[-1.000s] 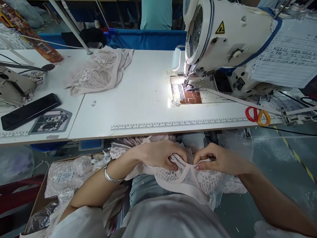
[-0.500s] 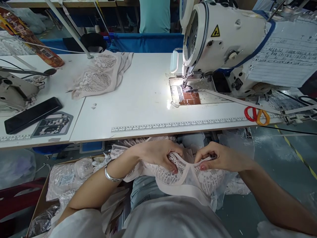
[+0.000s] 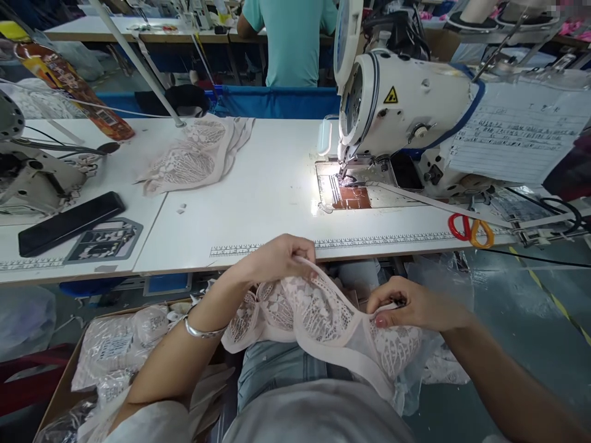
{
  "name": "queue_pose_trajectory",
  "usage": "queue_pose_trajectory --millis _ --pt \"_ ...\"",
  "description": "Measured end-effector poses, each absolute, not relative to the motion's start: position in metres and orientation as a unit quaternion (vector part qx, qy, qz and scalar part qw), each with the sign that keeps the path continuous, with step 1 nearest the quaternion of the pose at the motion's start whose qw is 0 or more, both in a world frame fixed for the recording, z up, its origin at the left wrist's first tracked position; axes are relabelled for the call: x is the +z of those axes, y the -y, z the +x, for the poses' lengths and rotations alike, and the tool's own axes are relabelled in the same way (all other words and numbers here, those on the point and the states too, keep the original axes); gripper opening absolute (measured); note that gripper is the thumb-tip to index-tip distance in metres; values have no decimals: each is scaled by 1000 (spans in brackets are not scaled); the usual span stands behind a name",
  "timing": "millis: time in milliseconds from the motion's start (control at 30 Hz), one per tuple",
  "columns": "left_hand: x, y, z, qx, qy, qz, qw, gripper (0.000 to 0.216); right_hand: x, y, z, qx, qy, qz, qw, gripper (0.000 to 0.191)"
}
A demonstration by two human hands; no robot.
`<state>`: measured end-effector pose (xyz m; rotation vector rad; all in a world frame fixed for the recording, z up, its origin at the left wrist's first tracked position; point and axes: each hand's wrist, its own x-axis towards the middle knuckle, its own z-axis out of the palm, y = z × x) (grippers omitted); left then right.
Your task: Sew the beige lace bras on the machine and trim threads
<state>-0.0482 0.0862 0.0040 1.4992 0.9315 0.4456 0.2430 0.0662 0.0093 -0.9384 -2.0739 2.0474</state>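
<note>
A pale pink lace bra (image 3: 325,311) is stretched between my hands above my lap, in front of the table edge. My left hand (image 3: 281,261) is closed on the upper edge of one cup and holds it raised near the table's front. My right hand (image 3: 410,306) pinches the bra's top edge just right of the centre panel, thumb in front. More lace of the same kind hangs to the left, below my left wrist. The ends of the fingers on both hands are partly hidden by the fabric and by the hands themselves.
A white sewing machine (image 3: 410,104) stands on the white table (image 3: 258,215), its needle area lit. Red and orange scissors (image 3: 471,231) lie at the front edge. Further left are lace pieces (image 3: 189,160), a black phone (image 3: 71,223) and a bottle (image 3: 78,89). A person (image 3: 293,43) sits beyond.
My left hand has moved up and left along the bra's top edge, drawing the cup taut. My right hand keeps its pinch near the centre. The head view has tilted up slightly.
</note>
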Motion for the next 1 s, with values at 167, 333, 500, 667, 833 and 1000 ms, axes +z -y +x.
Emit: queue_pose_trajectory --millis 167,333,500,667,833,1000 --pt "5 -80 -53 417 -521 646 371 18 3 -65 247 690 651 -308 70 27" --pt "8 -33 -46 371 -354 701 495 25 -1 -59 250 686 556 -417 216 35" --pt "-16 -1 -29 183 -305 742 568 63 2 -51 237 611 448 -527 386 52" --pt "-24 -8 4 406 -220 501 732 82 22 -41 210 582 577 -451 354 44" --pt "-1 -21 7 435 -115 196 871 68 29 -41 206 552 647 -393 350 45" --pt "0 -23 -6 449 -90 205 865 74 13 -52 219 548 620 -433 357 51"
